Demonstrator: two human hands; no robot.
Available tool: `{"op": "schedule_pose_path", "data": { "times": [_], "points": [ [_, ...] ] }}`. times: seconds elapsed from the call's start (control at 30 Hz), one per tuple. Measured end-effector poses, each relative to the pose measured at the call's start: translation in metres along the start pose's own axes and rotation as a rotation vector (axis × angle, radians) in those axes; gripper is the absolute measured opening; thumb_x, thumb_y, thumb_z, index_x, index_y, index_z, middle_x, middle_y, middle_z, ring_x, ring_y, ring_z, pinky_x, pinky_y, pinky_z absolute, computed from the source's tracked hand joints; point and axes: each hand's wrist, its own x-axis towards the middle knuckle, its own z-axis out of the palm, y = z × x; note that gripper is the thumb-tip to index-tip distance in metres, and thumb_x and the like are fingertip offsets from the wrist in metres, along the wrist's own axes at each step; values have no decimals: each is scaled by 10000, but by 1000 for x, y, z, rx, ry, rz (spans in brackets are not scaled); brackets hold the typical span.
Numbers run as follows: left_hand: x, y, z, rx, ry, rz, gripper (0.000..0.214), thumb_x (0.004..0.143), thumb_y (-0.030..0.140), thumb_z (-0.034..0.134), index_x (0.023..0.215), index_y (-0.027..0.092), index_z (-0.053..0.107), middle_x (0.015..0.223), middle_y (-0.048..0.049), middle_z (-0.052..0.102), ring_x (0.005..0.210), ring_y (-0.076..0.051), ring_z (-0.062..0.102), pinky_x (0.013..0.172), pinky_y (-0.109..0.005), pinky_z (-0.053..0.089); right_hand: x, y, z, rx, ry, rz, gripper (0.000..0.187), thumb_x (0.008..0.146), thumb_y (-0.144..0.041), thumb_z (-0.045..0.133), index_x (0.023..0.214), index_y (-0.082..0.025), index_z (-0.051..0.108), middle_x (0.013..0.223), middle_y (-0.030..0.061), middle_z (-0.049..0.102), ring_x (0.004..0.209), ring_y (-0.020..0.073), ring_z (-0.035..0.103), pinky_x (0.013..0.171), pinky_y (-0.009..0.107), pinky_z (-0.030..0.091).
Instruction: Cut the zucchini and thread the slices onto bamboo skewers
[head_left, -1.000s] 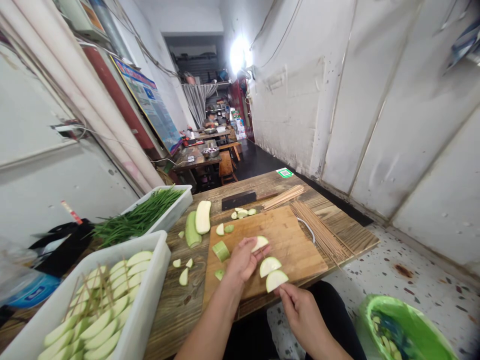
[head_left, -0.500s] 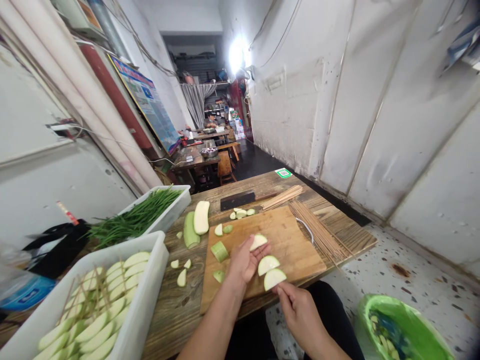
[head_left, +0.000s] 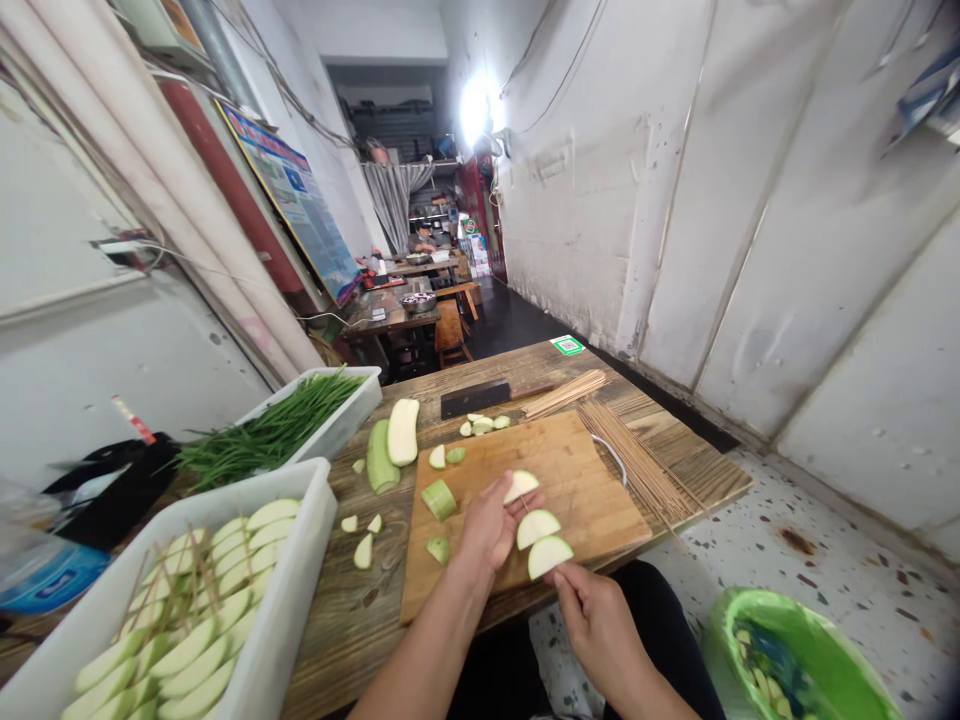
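Over the wooden cutting board (head_left: 566,460), my left hand (head_left: 489,520) pinches a half-round zucchini slice (head_left: 520,487) with pale flesh and a thin green rim. My right hand (head_left: 592,605) grips the lower end of a skewer, mostly hidden by the slices and fingers. Two more half-round slices, an upper one (head_left: 538,528) and a lower one (head_left: 550,557), sit on that skewer between my hands. Left on the board lie a thick zucchini chunk (head_left: 438,500) and small offcuts (head_left: 438,549). Beyond the board are a peeled-face zucchini half (head_left: 403,432) and a green one (head_left: 381,458).
A white tub (head_left: 319,510) of skewered slices stands at left, with a tray (head_left: 367,395) of green chives (head_left: 292,420) behind it. A cleaver (head_left: 476,399) and loose skewers (head_left: 637,460) lie past the board. On the floor, right, is a green bin (head_left: 817,640). A person sits far back.
Both hands keep nearly the same pose and hold. The view has shifted very slightly.
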Motion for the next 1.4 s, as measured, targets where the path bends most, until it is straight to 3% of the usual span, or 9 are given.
{"op": "schedule_pose_path", "data": {
  "times": [0.23,0.43,0.57,0.67,0.77,0.87,1.1,1.3,1.4],
  "points": [
    [-7,-12,2,127,-87,-6,127,767,242,607,758,115,602,662,-64,645,645,-166,636,574,-266,528,6,4,-1,-34,31,0,317,903,-250,343,631,-186,494,501,-34,464,444,117,432,464,207,289],
    [-7,-9,3,197,-140,23,249,757,376,612,817,135,607,787,-95,673,723,-189,639,657,-316,525,9,11,0,-34,50,-17,310,909,-272,343,672,-184,522,521,-28,475,460,127,459,480,209,310],
    [-1,27,-20,571,-11,400,363,805,423,524,1043,155,582,1016,-122,662,922,-205,622,840,-355,467,12,17,-3,-9,80,-20,321,916,-310,339,743,-170,570,561,4,539,498,149,509,512,218,351],
    [6,61,-51,1232,212,774,418,776,372,551,1151,186,546,1197,-118,584,1126,-239,514,986,-397,336,13,20,-6,10,101,-9,334,919,-330,339,776,-163,591,586,26,575,520,163,531,523,224,368],
    [13,79,-75,1794,303,682,483,699,352,621,1146,181,552,1214,-149,563,1181,-318,450,1005,-488,245,13,20,-7,27,100,-7,343,920,-342,342,791,-161,603,587,28,585,519,164,536,518,223,374],
    [18,80,-83,1991,258,501,470,696,373,616,1121,182,550,1160,-163,595,1152,-323,470,1013,-532,150,11,18,-7,40,85,-11,335,926,-334,343,785,-167,597,624,34,613,543,162,558,541,219,387],
    [24,81,-79,2012,182,437,364,683,369,601,994,179,597,1074,-171,633,1105,-335,498,996,-505,153,9,18,-10,25,70,7,351,931,-373,337,729,-182,553,574,5,550,510,146,508,514,216,354],
    [25,85,-82,1975,58,450,475,679,352,618,1119,179,565,1169,-146,598,1130,-300,490,935,-370,307,7,20,-13,29,60,24,349,926,-358,355,685,-180,533,547,-16,510,489,132,474,493,214,324],
    [26,93,-84,1856,87,452,527,667,371,636,1156,194,547,1167,-119,606,1122,-290,501,922,-352,328,7,21,-16,36,63,35,346,928,-353,353,709,-174,553,563,-5,542,491,133,482,485,213,331]
  ]
}}
